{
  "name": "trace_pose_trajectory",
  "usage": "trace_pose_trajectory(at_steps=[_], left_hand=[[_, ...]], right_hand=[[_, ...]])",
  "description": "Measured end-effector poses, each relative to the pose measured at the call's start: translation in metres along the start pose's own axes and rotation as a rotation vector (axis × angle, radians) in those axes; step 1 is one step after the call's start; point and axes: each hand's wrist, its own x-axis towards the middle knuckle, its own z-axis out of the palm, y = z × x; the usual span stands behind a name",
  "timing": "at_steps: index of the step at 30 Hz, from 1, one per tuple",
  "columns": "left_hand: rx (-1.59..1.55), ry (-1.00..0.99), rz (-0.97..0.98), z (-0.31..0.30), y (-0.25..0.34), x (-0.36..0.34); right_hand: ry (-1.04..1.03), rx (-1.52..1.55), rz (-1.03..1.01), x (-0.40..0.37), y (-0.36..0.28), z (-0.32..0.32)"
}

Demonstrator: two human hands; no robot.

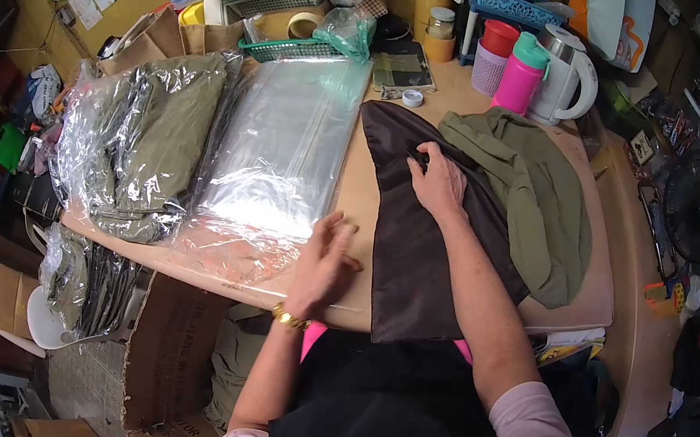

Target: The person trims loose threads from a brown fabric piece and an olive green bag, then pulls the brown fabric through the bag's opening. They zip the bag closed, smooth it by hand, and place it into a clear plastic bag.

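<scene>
A dark brown, slightly shiny cloth (410, 262) lies spread on the table before me, its lower end hanging over the front edge. My right hand (439, 182) is on its upper part, fingers closed on a gathered bit of the cloth. Along the cloth's right side lies a rumpled olive-green fabric piece (538, 199), partly overlapping it. My left hand (327, 255), slightly blurred, is near the table's front edge with fingers apart and nothing in them. It is between the cloth and a stack of clear plastic bags (284, 148).
Olive garments in clear plastic (157, 140) are piled at the table's left. At the back stand a green basket (292, 50), a pink bottle (521, 73) and an electric kettle (556, 73). An open cardboard box (163, 362) sits below the front edge; a black fan (698, 207) stands far right.
</scene>
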Motion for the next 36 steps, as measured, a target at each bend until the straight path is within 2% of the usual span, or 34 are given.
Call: trace_pose_trajectory(at_steps=[2, 3, 5, 6, 8, 13, 15, 16, 18, 19, 21, 22, 24, 25, 26, 28, 30, 32, 34, 35, 36], left_hand=[[0.457, -0.018, 0.309, 0.019, -0.01, 0.009], [0.46, -0.022, 0.303, 0.02, -0.006, 0.009], [0.872, -0.2, 0.26, 0.023, 0.006, 0.008], [0.875, -0.201, 0.259, 0.02, 0.002, 0.006], [0.463, -0.092, 0.139, 0.01, -0.007, 0.003], [0.391, -0.056, 0.204, 0.003, -0.016, -0.004], [0.293, -0.002, 0.232, 0.004, -0.02, -0.003], [0.297, -0.003, 0.233, 0.005, -0.022, -0.002], [0.214, 0.034, 0.361, 0.005, -0.025, -0.001], [0.216, 0.04, 0.36, 0.002, -0.025, -0.001], [-0.288, 0.105, 0.19, -0.008, -0.025, -0.002], [-0.29, 0.109, 0.188, -0.014, -0.028, -0.001], [-0.803, -0.154, 0.25, -0.027, -0.036, 0.003], [-0.967, -0.312, 0.266, -0.033, -0.039, 0.006], [-0.971, -0.31, 0.263, -0.032, -0.044, 0.006], [-0.479, 0.134, 0.136, -0.017, -0.033, 0.002], [-0.267, 0.038, 0.085, -0.002, -0.021, -0.006], [0.187, -0.064, 0.202, -0.001, -0.028, -0.009], [0.865, -0.08, 0.638, 0.012, -0.014, -0.034], [1.081, -0.236, 0.649, 0.017, -0.003, -0.051], [1.08, -0.236, 0.649, 0.011, 0.001, -0.063]], right_hand=[[0.004, 0.002, 0.002, 0.001, 0.002, 0.0], [0.01, 0.006, 0.0, 0.001, 0.003, 0.0], [-0.008, 0.016, 0.011, 0.001, 0.004, 0.0], [-0.022, 0.025, 0.017, 0.003, 0.004, -0.001], [-0.019, 0.034, 0.024, 0.004, 0.004, -0.001], [0.004, 0.044, 0.011, 0.001, 0.001, -0.005], [-0.029, 0.272, -0.031, -0.003, -0.004, -0.014], [-0.027, 0.276, -0.03, -0.007, -0.011, -0.024], [-0.179, 0.264, -0.151, -0.02, -0.024, -0.047], [-0.26, 0.26, -0.19, -0.029, -0.029, -0.055], [-0.289, 0.211, -0.254, -0.049, -0.028, -0.051], [-0.31, 0.157, -0.316, -0.058, -0.027, -0.05], [-0.262, 0.064, -0.361, -0.065, -0.015, -0.031], [-0.272, 0.042, -0.305, -0.064, -0.013, -0.027], [-0.283, 0.019, -0.246, -0.064, -0.011, -0.023], [-0.208, 0.025, -0.296, -0.062, -0.008, -0.013], [-0.153, 0.036, -0.324, -0.053, -0.006, -0.008], [-0.132, 0.022, -0.293, -0.04, -0.006, -0.005], [-0.108, 0.013, -0.265, -0.025, -0.004, 0.0], [-0.082, -0.004, -0.26, -0.019, -0.002, 0.003], [-0.058, -0.021, -0.255, -0.014, 0.0, 0.005]])
